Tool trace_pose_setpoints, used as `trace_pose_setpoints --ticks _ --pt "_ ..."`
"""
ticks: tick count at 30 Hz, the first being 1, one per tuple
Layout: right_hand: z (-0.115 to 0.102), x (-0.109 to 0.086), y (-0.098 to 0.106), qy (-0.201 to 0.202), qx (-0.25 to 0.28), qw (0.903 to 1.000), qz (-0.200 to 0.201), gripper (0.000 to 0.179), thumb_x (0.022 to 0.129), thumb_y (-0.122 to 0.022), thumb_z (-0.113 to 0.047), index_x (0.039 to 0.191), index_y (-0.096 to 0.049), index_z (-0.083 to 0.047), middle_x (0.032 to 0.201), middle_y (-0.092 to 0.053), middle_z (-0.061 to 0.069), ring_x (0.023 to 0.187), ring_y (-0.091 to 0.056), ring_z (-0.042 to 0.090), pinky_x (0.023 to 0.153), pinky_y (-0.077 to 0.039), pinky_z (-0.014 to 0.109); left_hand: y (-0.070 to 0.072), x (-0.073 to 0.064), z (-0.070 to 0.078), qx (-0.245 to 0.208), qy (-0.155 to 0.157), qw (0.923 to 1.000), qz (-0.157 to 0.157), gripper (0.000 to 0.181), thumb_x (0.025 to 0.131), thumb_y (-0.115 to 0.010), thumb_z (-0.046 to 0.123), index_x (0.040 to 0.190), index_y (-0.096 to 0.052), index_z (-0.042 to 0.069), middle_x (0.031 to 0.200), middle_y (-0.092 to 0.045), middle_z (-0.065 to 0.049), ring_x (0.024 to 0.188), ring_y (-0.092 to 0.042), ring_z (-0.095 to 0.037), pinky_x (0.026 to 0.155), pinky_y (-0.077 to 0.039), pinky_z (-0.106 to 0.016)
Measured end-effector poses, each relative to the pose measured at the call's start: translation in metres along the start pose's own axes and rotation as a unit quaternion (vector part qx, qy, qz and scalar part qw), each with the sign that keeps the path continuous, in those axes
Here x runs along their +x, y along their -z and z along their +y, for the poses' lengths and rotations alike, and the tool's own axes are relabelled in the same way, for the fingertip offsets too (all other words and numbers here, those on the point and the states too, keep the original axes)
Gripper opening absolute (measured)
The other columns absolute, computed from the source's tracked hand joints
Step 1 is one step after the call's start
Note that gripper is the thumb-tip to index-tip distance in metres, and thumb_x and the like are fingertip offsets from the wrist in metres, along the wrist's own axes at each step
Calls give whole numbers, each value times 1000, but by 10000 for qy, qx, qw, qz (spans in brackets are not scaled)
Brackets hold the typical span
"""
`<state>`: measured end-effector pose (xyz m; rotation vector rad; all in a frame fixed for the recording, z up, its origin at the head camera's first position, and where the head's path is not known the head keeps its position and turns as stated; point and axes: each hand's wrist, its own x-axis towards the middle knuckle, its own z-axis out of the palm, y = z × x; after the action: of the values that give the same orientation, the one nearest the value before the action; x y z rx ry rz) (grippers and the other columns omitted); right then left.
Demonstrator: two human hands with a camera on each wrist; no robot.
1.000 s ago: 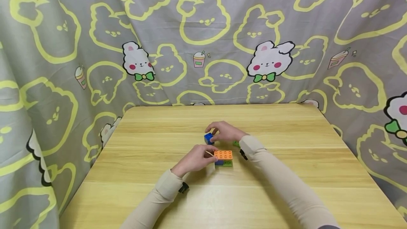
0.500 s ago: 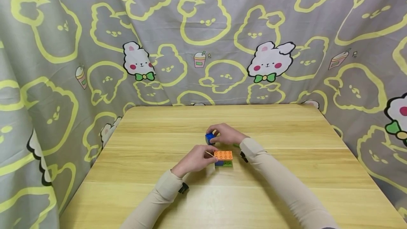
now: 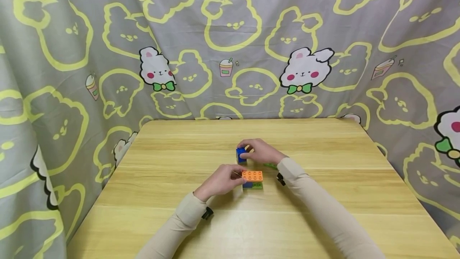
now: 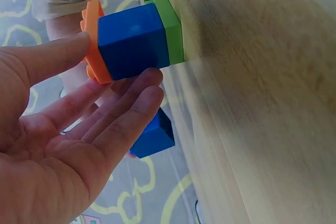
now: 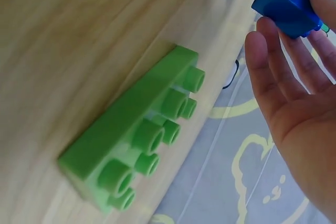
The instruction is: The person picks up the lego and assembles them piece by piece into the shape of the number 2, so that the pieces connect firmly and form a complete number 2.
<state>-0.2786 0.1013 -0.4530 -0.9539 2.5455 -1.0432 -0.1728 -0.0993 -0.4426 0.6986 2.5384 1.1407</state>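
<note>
My left hand (image 3: 220,179) grips the left end of a small stack of toy building bricks. An orange plate (image 3: 252,176) with round studs tops it, a blue brick (image 4: 134,40) is in the middle, and a green plate (image 4: 167,24) lies at the bottom on the table. The thumb and index finger touch the orange plate. Just behind the stack, my right hand (image 3: 262,151) pinches a second blue brick (image 3: 241,155) between thumb and fingers. That brick's hollow underside shows in the right wrist view, and it appears held above the table.
Another green plate (image 5: 136,124) with studs lies on the wooden table (image 3: 172,151), partly hidden under my right wrist in the head view. A patterned grey curtain (image 3: 251,51) hangs behind the table and along its sides.
My right hand has lifted the blue brick slightly and shifted a little to the right, showing more of the green plate. My left hand stays at the stack.
</note>
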Motion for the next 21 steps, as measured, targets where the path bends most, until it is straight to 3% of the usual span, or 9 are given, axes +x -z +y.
trace_pose_setpoints --ticks 21 --pt "-5 -34 12 -96 -49 9989 461 40 101 -67 -22 138 -61 -7 133 -65 9 114 -68 29 96 -57 43 -2 -1 0 -127 107 9998 110 33 100 -68 18 129 -67 3 128 -68 -14 102 -73 -22 85 -60 -35"
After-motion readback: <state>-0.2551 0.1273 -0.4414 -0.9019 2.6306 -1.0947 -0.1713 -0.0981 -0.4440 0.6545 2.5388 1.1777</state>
